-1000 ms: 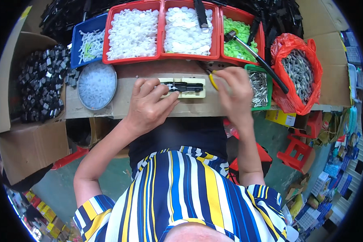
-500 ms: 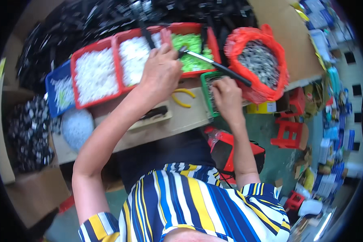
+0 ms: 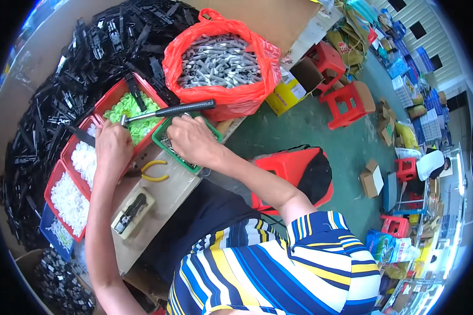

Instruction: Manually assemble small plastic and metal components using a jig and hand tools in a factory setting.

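My left hand (image 3: 113, 149) is closed at the near edge of the red trays, gripping a black plastic strip (image 3: 82, 135) that juts out to its left. My right hand (image 3: 192, 139) is over a green tray (image 3: 160, 137) of small metal pieces. Its fingers are curled down into the tray, and their tips are hidden. A hammer (image 3: 165, 112) with a black grip lies across the tray of light green plastic pieces (image 3: 134, 111), its head near my left hand. Yellow-handled pliers (image 3: 155, 177) rest on the table between my arms.
Red trays hold white plastic pieces (image 3: 68, 202). Behind them spreads a heap of black strips (image 3: 89, 58). A red plastic bag (image 3: 220, 97) of grey parts stands beyond my right hand. A beige block (image 3: 134, 212) with a black fixture sits nearer me. Red stools (image 3: 347, 105) stand on the floor.
The view has swung to the right, showing more floor and stools. My right hand remains at the green tray, its fingers curled further in; the left still grips the black strip.
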Demonstrator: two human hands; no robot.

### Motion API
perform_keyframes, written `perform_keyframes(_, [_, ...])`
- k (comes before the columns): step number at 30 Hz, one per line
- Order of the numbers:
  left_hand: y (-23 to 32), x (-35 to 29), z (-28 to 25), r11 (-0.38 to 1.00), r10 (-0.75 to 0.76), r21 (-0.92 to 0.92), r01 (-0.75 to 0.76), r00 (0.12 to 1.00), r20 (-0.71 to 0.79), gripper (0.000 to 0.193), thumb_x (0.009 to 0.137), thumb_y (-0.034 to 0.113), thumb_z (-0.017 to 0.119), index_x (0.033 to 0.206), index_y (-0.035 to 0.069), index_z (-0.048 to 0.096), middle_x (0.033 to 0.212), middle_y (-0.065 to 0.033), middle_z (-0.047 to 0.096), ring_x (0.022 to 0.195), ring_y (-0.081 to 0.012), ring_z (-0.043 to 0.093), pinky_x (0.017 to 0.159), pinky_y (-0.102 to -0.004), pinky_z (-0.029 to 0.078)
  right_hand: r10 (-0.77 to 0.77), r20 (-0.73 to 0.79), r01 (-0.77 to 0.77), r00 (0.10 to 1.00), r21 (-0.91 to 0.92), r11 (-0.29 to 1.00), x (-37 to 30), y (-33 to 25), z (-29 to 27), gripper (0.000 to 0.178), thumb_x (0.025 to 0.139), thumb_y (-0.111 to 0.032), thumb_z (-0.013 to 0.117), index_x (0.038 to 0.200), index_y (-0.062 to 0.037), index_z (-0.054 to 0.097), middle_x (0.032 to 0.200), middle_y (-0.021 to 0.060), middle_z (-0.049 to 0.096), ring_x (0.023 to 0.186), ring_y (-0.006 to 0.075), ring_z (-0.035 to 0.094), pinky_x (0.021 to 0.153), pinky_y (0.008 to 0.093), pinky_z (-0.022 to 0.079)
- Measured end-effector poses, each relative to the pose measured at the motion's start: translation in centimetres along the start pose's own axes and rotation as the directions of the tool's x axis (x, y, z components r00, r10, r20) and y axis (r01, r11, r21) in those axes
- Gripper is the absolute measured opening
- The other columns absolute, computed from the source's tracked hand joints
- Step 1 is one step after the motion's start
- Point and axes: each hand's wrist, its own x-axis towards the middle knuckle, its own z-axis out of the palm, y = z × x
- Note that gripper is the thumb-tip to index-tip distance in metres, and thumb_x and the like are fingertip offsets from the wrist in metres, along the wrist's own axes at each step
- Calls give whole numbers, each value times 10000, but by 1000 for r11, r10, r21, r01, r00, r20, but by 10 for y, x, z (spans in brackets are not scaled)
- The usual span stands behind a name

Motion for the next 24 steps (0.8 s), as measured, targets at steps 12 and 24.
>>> perform_keyframes(12, [32,-53,-44,644,-395,-695,320,917,55,73,876,36,664,892,-34,672,759,-38,668,659,-93,598,631,-250,492,-7,-45,8,999,20,1000,9,-2,6,93,775,-81,639,733,-33,571,806,120,565,804,321,613,669,464,430])
perform_keyframes(24, [59,-106,-54,13,-548,-926,377,777,309,124,862,-4,688,982,-28,668,873,-54,683,774,-118,655,734,-246,524,-21,123,22,992,-5,1000,5,11,-2,84,805,-123,613,755,-57,630,829,98,606,881,296,627,713,432,411])
